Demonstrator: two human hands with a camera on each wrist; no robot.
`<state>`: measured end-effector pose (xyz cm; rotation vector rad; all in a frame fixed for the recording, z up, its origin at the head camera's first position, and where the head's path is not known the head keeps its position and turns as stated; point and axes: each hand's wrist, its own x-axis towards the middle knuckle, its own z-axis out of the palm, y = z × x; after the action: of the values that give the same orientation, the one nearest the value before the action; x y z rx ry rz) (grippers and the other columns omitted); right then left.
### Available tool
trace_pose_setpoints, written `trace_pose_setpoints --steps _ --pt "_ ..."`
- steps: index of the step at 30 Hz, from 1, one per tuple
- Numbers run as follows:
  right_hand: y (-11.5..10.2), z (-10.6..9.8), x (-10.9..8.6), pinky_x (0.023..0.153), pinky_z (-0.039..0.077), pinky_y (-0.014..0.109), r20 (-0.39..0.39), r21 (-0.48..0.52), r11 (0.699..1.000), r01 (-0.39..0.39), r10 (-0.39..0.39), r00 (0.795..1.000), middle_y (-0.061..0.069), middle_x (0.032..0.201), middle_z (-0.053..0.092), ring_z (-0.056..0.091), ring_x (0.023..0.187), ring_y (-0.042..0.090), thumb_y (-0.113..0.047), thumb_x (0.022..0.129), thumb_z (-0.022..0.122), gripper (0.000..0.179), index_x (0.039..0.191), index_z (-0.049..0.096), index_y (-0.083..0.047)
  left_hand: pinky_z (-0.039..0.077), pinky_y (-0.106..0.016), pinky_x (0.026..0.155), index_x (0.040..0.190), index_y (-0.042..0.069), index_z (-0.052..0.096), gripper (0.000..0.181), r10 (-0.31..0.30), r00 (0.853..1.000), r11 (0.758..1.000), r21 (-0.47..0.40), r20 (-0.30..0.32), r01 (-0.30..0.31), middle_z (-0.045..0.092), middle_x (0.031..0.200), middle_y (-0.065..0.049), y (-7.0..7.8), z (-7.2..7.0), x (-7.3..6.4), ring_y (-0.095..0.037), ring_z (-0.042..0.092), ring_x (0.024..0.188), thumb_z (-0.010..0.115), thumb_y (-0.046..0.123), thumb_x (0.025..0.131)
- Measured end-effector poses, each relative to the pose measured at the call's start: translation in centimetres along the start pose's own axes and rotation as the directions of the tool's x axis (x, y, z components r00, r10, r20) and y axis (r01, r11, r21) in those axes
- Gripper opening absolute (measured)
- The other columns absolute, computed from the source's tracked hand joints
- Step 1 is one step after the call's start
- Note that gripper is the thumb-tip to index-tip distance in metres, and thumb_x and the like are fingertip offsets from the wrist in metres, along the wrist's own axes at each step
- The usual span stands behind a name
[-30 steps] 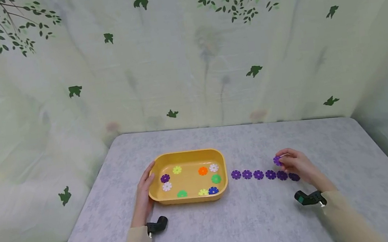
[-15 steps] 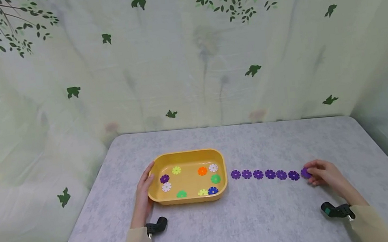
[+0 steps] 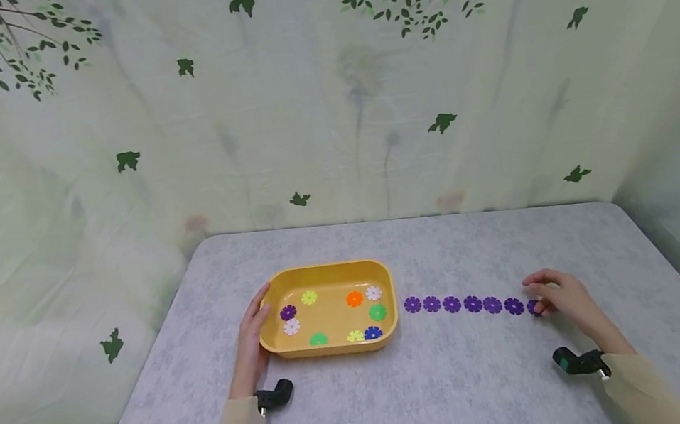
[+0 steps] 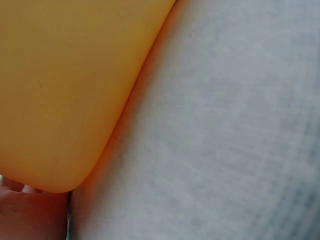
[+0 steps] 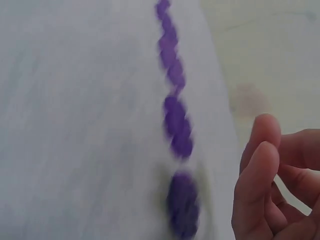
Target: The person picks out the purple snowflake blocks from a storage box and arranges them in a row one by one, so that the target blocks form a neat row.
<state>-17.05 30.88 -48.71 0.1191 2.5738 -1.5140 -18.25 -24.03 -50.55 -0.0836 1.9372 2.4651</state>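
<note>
My left hand [image 3: 251,345] grips the left end of a yellow plastic tray [image 3: 332,350], with the thumb near the rim. In the left wrist view the tray's wall [image 4: 65,90] fills the upper left, and part of the hand [image 4: 30,212] shows below its corner. A row of purple flower-shaped discs [image 3: 452,305] runs rightward from the tray. Just above the row's rightmost disc [image 3: 532,308] hovers my right hand [image 3: 566,300], partly covering it. In the right wrist view, thumb and forefinger hold nothing and are apart from that disc [image 5: 183,205].
Inside the tray lie several loose flower discs: white, green, yellow, blue, purple and an orange one [image 3: 354,299]. The grey table [image 3: 441,392] ends at a back edge against a leaf-printed curtain [image 3: 325,99].
My right hand carried a purple disc rightward and set it at the row's right end. It has let go and drawn slightly up and left. My left hand stays on the tray.
</note>
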Motion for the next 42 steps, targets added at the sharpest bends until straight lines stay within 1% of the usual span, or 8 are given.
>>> trace_pose_setpoints --steps 7,13,17,23,30,33,37,42 --pt "-5.0 2.7 2.0 0.067 0.055 0.027 0.084 0.197 0.977 0.087 -0.105 0.991 0.023 0.099 0.056 0.058 0.070 0.016 -0.024 0.101 0.050 0.042 0.125 0.047 0.010 0.026 -0.032 0.111 0.148 0.016 0.036 0.046 0.015 1.000 1.000 0.019 -0.018 -0.015 0.028 0.153 0.002 -0.4 -0.2 0.2 -0.015 0.026 0.138 0.044 0.023 0.103" --pt "-9.5 7.4 4.2 0.076 0.055 0.033 0.182 0.337 0.937 0.095 -0.164 0.970 0.012 0.098 0.055 0.058 0.074 0.016 -0.019 0.100 0.051 0.039 0.125 0.046 0.010 0.025 -0.034 0.112 0.148 0.015 0.037 0.046 0.013 1.000 1.000 0.005 -0.017 -0.013 0.028 0.153 0.001 -0.3 -0.2 0.2 -0.016 0.027 0.137 0.043 0.021 0.103" --pt "-12.5 11.0 5.1 0.079 0.054 0.037 0.244 0.388 0.918 0.084 -0.191 0.951 0.012 0.100 0.055 0.058 0.075 0.018 -0.017 0.100 0.051 0.034 0.123 0.049 0.008 0.025 -0.033 0.112 0.148 0.015 0.037 0.045 0.007 1.000 1.000 0.011 -0.023 -0.007 0.029 0.153 0.002 -0.4 -0.1 0.2 -0.015 0.027 0.137 0.042 0.020 0.103" --pt "-16.7 16.3 5.8 0.075 0.054 0.030 0.360 0.427 0.903 0.042 -0.212 0.908 0.025 0.111 0.054 0.059 0.077 0.022 -0.015 0.099 0.052 0.034 0.123 0.050 0.008 0.023 -0.034 0.112 0.147 0.015 0.038 0.045 0.002 0.999 1.000 0.019 -0.040 -0.001 0.029 0.153 0.001 -0.4 -0.2 0.2 -0.016 0.026 0.138 0.043 0.020 0.103" --pt "-19.5 21.9 6.2 0.073 0.055 0.032 0.447 0.444 0.896 0.006 -0.228 0.865 0.013 0.103 0.059 0.062 0.076 0.022 -0.010 0.098 0.052 0.033 0.124 0.051 0.010 0.022 -0.037 0.113 0.148 0.013 0.037 0.046 0.011 0.999 0.999 0.038 -0.043 -0.009 0.028 0.154 -0.002 -0.3 -0.2 0.2 -0.019 0.025 0.139 0.043 0.021 0.103" --pt "-20.2 24.0 6.5 0.074 0.056 0.032 0.483 0.428 0.904 -0.021 -0.208 0.851 0.021 0.111 0.059 0.064 0.079 0.025 -0.011 0.098 0.052 0.034 0.126 0.051 0.009 0.022 -0.036 0.113 0.147 0.014 0.038 0.045 0.010 0.999 0.999 0.039 -0.047 -0.008 0.029 0.154 -0.001 -0.4 -0.2 0.2 -0.018 0.025 0.139 0.044 0.021 0.103" --pt "-20.9 26.5 6.7 0.078 0.056 0.036 0.522 0.376 0.925 -0.059 -0.159 0.838 0.025 0.121 0.057 0.066 0.086 0.029 -0.013 0.099 0.052 0.035 0.127 0.052 0.007 0.022 -0.035 0.113 0.147 0.014 0.038 0.045 0.008 0.999 0.999 0.033 -0.042 -0.007 0.029 0.153 0.000 -0.4 -0.3 0.2 -0.016 0.026 0.138 0.043 0.020 0.103" --pt "-21.3 29.0 6.9 0.081 0.055 0.040 0.536 0.341 0.934 -0.105 -0.102 0.838 0.022 0.119 0.059 0.067 0.085 0.027 -0.011 0.098 0.053 0.033 0.126 0.053 0.005 0.022 -0.036 0.113 0.148 0.013 0.037 0.045 0.014 1.000 1.000 0.018 -0.022 -0.014 0.027 0.154 -0.001 -0.3 -0.3 0.1 -0.018 0.025 0.138 0.041 0.019 0.104"
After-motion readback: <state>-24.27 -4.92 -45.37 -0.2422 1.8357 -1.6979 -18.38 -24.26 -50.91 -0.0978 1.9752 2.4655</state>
